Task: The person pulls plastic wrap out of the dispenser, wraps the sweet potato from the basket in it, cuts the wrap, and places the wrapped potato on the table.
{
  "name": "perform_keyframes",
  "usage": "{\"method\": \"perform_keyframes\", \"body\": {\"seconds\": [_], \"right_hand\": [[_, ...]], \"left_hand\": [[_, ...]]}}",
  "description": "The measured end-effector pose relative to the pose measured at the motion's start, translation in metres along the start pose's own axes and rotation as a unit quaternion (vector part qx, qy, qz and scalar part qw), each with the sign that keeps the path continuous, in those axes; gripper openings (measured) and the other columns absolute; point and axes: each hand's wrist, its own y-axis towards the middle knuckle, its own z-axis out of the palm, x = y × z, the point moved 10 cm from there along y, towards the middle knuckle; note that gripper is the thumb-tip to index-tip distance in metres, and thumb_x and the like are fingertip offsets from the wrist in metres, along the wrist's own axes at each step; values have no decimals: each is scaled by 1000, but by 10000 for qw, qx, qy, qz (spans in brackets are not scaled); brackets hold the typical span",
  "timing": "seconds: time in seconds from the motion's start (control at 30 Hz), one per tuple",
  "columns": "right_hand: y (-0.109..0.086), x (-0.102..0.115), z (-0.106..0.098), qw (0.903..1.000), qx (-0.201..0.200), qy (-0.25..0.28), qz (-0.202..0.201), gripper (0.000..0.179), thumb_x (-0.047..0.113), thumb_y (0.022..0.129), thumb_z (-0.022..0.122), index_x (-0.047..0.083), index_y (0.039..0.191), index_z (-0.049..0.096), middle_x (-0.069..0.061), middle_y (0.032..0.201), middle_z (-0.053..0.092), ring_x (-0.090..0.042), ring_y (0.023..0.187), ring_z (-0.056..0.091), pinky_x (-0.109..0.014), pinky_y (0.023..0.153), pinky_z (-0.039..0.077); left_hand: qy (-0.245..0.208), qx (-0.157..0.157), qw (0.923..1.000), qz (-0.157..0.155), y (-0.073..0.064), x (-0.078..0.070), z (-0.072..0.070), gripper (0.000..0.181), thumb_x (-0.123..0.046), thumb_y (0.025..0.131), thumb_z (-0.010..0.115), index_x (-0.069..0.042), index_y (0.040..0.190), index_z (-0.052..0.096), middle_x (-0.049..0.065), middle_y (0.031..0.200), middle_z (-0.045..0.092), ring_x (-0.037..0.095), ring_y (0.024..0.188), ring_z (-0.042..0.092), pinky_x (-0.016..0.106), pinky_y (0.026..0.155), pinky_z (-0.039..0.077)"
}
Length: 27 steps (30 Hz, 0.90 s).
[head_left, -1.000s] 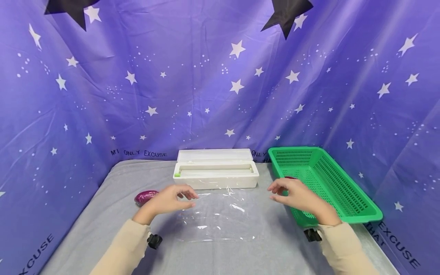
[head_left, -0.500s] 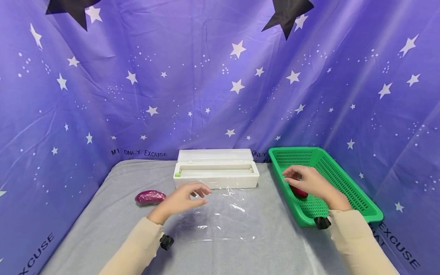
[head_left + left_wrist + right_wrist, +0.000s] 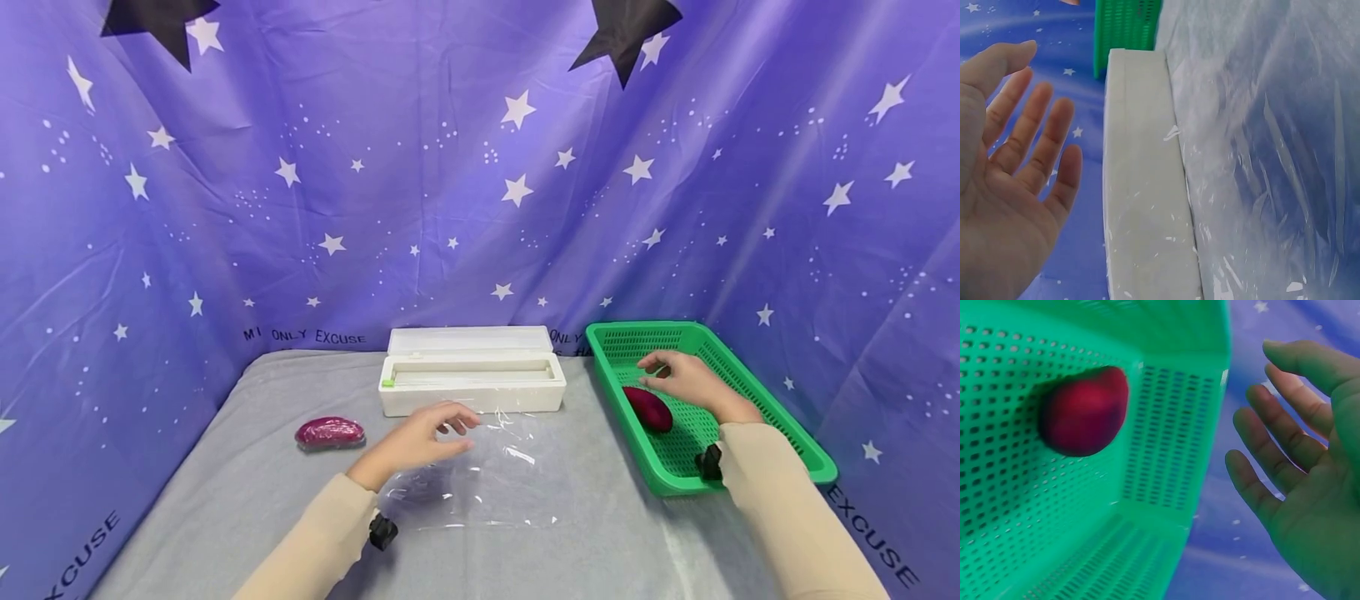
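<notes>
My right hand hovers over the green basket, fingers loosely bent and holding nothing. Beneath and to the left of it, an oblong dark purple-red vegetable lies in the basket; in the right wrist view the vegetable is apart from the fingers. Over the left part of a clear sheet of cling film is my left hand, fingers relaxed with nothing between them. That film stretches out of a white cling film dispenser onto the table. A similar purple-red vegetable, wrapped in film, lies left of my left hand.
The dispenser's lid is raised at the back. A grey cloth covers the table. Purple star-printed curtains enclose the back and sides.
My right hand has moved right and farther over the basket, uncovering the vegetable in it. My left hand has shifted right over the film, away from the wrapped vegetable.
</notes>
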Motion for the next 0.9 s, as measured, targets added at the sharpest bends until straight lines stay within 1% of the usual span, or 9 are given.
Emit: {"method": "perform_keyframes", "body": {"seconds": [0.1,0.17,0.27,0.43,0.5,0.57,0.7,0.8,0.9], "right_hand": [[5,-13,5,9997,185,64,162,37,23,95,70,-1,123,63,-21,117,64,-39,105,62,-51,82,53],[7,-19,8,9991,307,130,261,42,24,95,70,-3,125,61,-24,120,62,-43,109,59,-53,84,52],[8,-28,14,9975,502,234,447,50,26,95,71,-7,129,56,-29,125,58,-47,114,55,-56,88,50],[7,-49,24,9925,819,323,852,58,27,94,71,-11,133,51,-36,130,51,-51,117,50,-59,90,48],[5,-58,30,9895,954,357,1025,61,29,94,71,-11,134,49,-37,131,49,-52,118,49,-59,90,48],[4,-66,35,9864,1092,413,1153,64,30,94,71,-12,136,47,-38,132,48,-53,119,48,-59,90,48],[-1,-78,46,9790,1430,482,1372,69,31,94,71,-14,138,42,-40,134,44,-56,121,45,-60,90,48],[-4,-82,54,9718,1664,666,1534,72,28,95,70,-16,140,37,-42,137,37,-59,124,42,-62,91,48],[-6,-84,60,9642,1772,921,1746,74,24,94,71,-18,140,31,-45,138,30,-60,125,39,-63,92,48]], "left_hand": [[58,-11,10000,32,4,-1,4,33,-24,94,73,-14,124,66,-9,117,66,18,103,64,43,90,52],[57,29,10000,20,6,-1,8,33,-24,94,73,-14,124,66,-8,118,66,19,103,65,45,89,52],[37,84,9999,-46,9,0,14,32,-25,94,72,-16,124,66,-8,119,66,20,104,64,46,89,52],[-15,172,9997,-186,15,2,23,33,-20,93,73,-16,125,66,-10,119,65,16,104,64,48,89,52],[-72,211,9995,-229,17,3,27,34,-18,93,73,-15,126,65,-10,120,65,17,105,64,49,90,51],[-123,232,9994,-239,20,3,30,33,-19,93,73,-16,125,66,-7,121,65,19,106,64,49,91,51],[-262,286,9990,-202,25,1,36,31,-20,94,72,-17,124,66,-3,122,66,23,108,64,47,92,51],[-283,313,9989,-203,28,1,39,30,-23,94,72,-17,123,66,-7,121,66,22,107,64,44,92,51],[-332,330,9987,-214,31,1,41,30,-25,94,72,-17,123,66,-11,119,65,21,107,64,46,93,51]]}}
